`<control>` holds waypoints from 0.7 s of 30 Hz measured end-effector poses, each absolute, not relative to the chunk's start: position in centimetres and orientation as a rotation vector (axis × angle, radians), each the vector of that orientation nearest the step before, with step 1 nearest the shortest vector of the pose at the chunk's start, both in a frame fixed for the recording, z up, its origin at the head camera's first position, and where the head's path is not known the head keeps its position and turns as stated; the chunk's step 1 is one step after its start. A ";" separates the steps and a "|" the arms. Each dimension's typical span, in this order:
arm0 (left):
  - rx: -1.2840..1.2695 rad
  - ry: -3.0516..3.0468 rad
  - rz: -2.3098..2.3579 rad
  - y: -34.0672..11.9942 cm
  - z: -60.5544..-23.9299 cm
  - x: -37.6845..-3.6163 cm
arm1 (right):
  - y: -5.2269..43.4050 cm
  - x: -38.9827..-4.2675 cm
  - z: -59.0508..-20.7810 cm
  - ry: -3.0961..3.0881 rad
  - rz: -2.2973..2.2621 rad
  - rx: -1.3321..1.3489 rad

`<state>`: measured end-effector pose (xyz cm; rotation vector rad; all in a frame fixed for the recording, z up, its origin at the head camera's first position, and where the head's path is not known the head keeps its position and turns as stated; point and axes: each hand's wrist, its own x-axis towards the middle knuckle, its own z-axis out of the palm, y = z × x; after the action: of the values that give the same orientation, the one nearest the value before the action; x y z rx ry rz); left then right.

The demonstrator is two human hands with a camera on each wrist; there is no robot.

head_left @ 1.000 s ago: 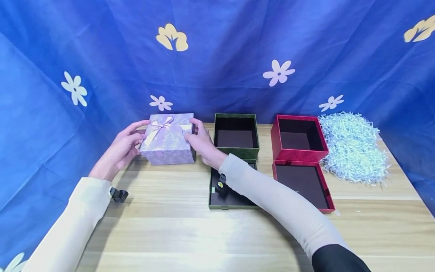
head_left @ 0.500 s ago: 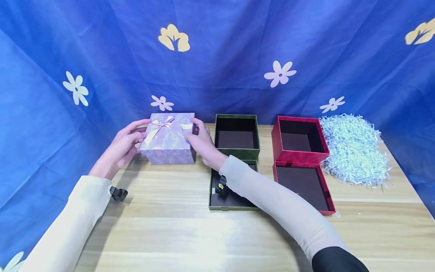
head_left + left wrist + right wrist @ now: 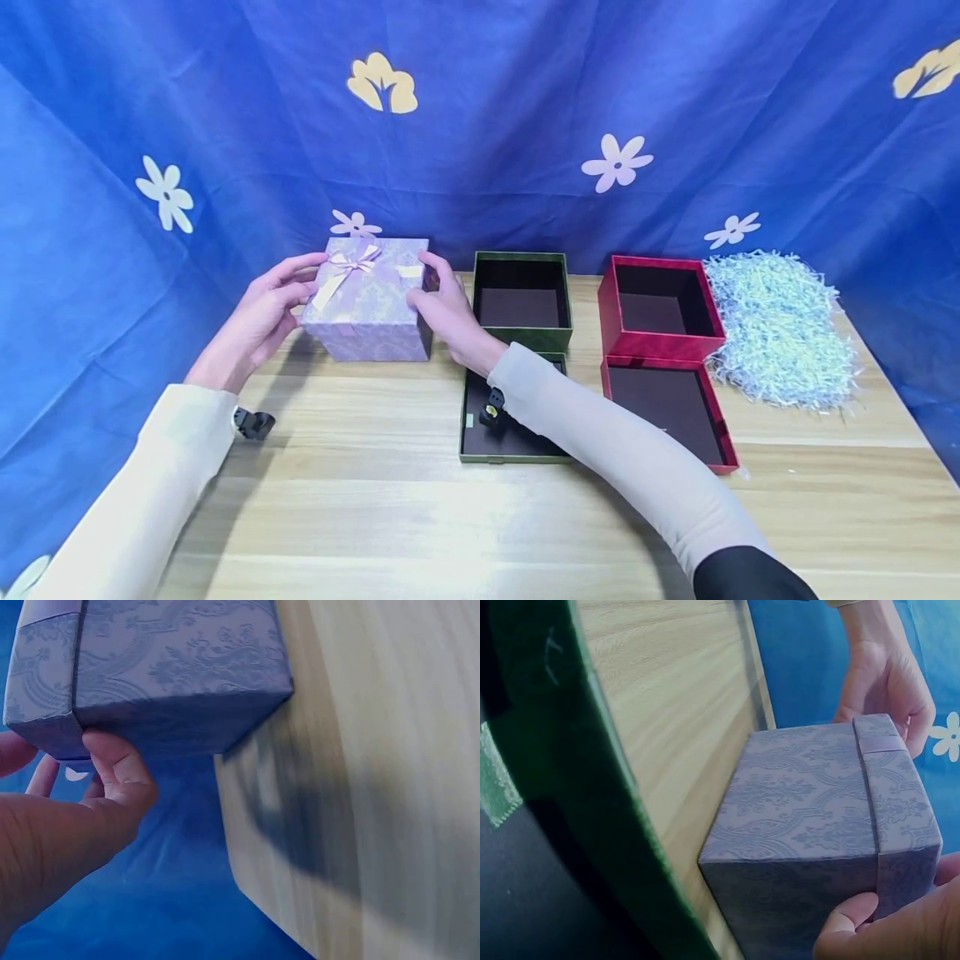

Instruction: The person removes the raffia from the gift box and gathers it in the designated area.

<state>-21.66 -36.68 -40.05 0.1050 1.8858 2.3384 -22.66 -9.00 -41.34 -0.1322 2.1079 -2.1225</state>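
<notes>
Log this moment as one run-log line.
left hand: holds purple gift box left side | right hand: holds right side | box: lifted, tilted above table | green box: open

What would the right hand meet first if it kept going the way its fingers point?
The right hand already touches the purple gift box; its fingers point left into that box's side, so probably nothing else first.

Gift box [image 3: 367, 304] (left) beside open boxes [image 3: 522, 300]

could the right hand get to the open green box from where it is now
Probably yes. The right hand grips the side of the purple gift box, and the open green box stands just beside it on the table, nothing between them. It would have to let go of the purple box first.
</notes>
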 end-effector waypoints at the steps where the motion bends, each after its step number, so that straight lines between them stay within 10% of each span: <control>1: 0.109 1.867 2.363 -36.7 -39.8 -21.5 | -9.0 -22.6 -41.2 2.096 -2.137 -0.145; 21: -0.135 1.367 2.536 -37.4 -36.9 -19.8 | -5.9 -22.2 -39.4 1.740 -2.242 -0.144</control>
<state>-19.78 -37.43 -36.86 -0.1353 1.3671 2.5361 -22.21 -5.90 -39.39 -0.1441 1.7396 -2.2422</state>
